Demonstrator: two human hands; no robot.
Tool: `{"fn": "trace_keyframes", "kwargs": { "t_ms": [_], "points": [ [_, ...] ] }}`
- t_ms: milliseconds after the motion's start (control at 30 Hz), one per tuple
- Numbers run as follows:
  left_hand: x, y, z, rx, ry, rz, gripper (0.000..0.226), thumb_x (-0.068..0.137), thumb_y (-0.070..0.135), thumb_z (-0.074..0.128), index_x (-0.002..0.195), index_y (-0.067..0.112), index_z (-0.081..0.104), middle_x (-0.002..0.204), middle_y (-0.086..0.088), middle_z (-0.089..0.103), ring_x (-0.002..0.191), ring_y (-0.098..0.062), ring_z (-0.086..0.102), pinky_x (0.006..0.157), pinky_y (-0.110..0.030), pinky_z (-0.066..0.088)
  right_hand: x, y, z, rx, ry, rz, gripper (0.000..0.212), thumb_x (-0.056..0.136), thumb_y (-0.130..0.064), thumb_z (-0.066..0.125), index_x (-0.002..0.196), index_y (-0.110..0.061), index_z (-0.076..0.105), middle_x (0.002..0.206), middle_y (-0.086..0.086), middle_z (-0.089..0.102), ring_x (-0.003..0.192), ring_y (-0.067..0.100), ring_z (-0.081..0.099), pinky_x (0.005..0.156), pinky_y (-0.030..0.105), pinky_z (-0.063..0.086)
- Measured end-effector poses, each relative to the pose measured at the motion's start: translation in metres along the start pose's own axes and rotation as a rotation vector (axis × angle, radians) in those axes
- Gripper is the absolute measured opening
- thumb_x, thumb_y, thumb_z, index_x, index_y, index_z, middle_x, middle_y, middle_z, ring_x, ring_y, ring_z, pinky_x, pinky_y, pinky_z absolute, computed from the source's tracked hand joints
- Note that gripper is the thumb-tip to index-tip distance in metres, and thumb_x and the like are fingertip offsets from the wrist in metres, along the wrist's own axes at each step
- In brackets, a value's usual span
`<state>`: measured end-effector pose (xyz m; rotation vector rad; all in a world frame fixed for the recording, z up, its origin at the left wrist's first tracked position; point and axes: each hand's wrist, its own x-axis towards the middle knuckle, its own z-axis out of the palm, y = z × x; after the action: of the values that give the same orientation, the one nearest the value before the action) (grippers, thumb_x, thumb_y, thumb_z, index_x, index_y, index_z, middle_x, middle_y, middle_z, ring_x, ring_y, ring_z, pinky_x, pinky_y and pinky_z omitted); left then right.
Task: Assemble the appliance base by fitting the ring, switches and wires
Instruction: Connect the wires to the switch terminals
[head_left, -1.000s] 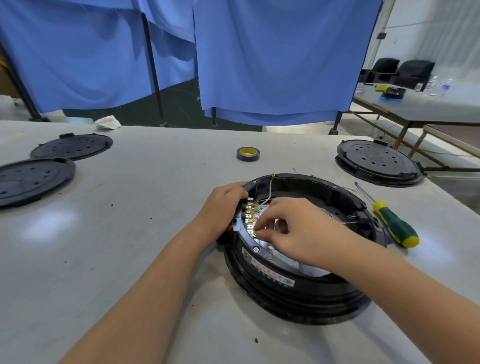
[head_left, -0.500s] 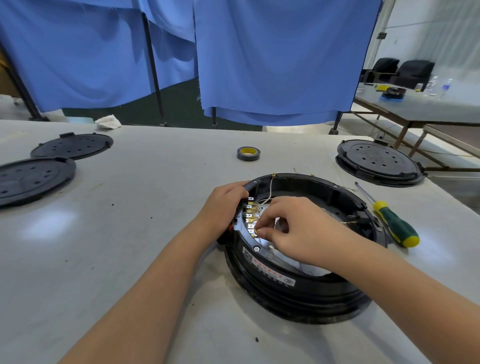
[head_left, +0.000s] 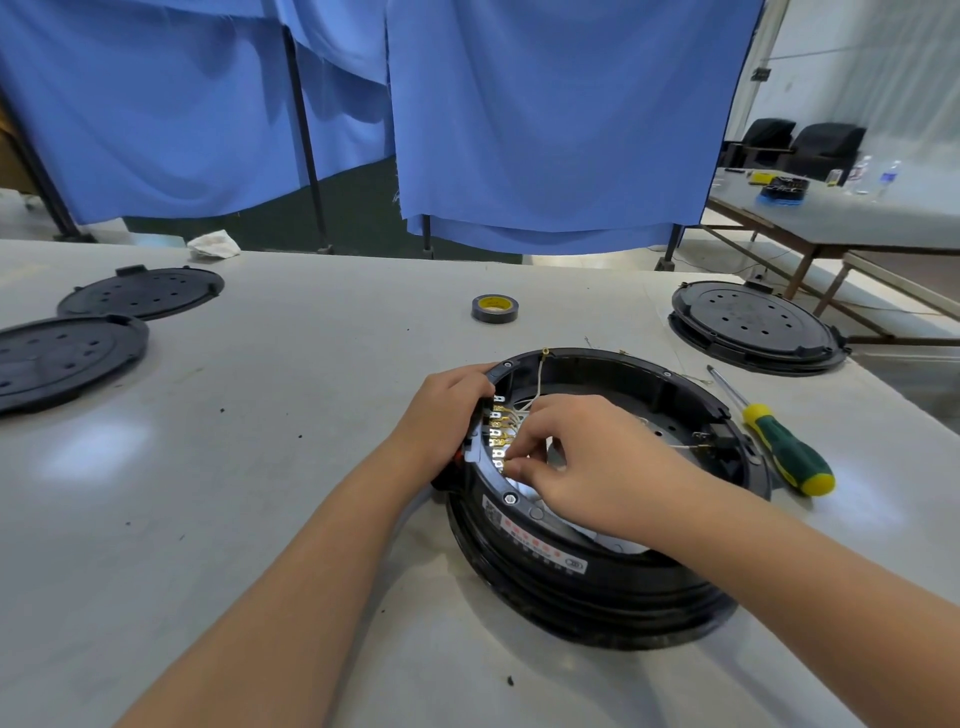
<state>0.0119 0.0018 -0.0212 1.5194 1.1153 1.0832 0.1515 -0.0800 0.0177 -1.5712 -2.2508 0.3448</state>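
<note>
Appliance base (head_left: 597, 582) sits at table centre, rigid, heavy-looking. Left hand (head_left: 441, 415) grips its 9 o'clock rim; right hand (head_left: 582, 457) pinches thin, floppy wires (head_left: 524, 402) at fragile terminals (head_left: 497, 431). Hold connectors, not strands.

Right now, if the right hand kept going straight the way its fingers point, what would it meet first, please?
Probably the row of metal terminals inside the black base; the right hand already has its fingertips at them, with the left hand just beyond.
</note>
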Motion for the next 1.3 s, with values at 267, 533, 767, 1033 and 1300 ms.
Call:
{"fn": "trace_keyframes", "kwargs": {
  "t_ms": [267,533,767,1033,1300],
  "points": [
    [-0.0014,0.001,0.0007,-0.006,0.01,-0.004,0.029,0.09,0.005,0.042,0.1,-0.002,0.068,0.086,-0.016,0.064,0.076,-0.018,0.055,0.067,-0.029,0.042,0.0008,-0.004,0.0002,-0.046,0.003,0.022,0.018,0.085,-0.032,0.064,0.069,-0.035,0.057,0.077,-0.013,0.058,0.078,0.008,0.057,0.071,0.028,0.048],
    [-0.0011,0.0,0.0013,-0.018,0.012,0.002,0.028,0.09,0.005,0.042,0.098,-0.005,0.067,0.081,-0.014,0.061,0.073,-0.017,0.053,0.055,-0.019,0.04,0.004,-0.0057,-0.0016,-0.083,-0.023,0.036,0.019,0.085,-0.032,0.064,0.068,-0.033,0.056,0.075,-0.01,0.063,0.075,0.009,0.058,0.06,0.02,0.041],
    [-0.0003,0.0005,0.0029,-0.041,0.019,-0.005,0.027,0.089,0.002,0.042,0.097,-0.013,0.063,0.081,-0.014,0.055,0.072,-0.015,0.048,0.053,-0.019,0.038,0.0045,-0.0075,-0.0008,-0.087,-0.011,0.039,0.017,0.083,-0.03,0.064,0.067,-0.031,0.058,0.072,-0.011,0.062,0.075,0.011,0.06,0.064,0.025,0.044],
    [-0.0011,0.0004,0.002,-0.047,0.018,-0.013,0.027,0.088,0.003,0.042,0.096,-0.012,0.064,0.082,-0.016,0.055,0.073,-0.017,0.048,0.056,-0.022,0.038,0.0041,-0.0065,0.0002,-0.06,-0.01,0.037,0.022,0.084,-0.028,0.065,0.064,-0.031,0.056,0.06,-0.015,0.053,0.066,0.007,0.055,0.056,0.017,0.036],
    [-0.0021,0.0018,0.0021,-0.046,0.011,-0.017,0.027,0.089,0.004,0.042,0.095,-0.015,0.06,0.08,-0.016,0.053,0.072,-0.018,0.047,0.059,-0.026,0.037,0.0047,-0.0078,-0.0016,-0.051,-0.022,0.014,0.024,0.084,-0.026,0.065,0.062,-0.031,0.056,0.062,-0.013,0.058,0.067,0.007,0.056,0.056,0.016,0.037]
  ]
}}
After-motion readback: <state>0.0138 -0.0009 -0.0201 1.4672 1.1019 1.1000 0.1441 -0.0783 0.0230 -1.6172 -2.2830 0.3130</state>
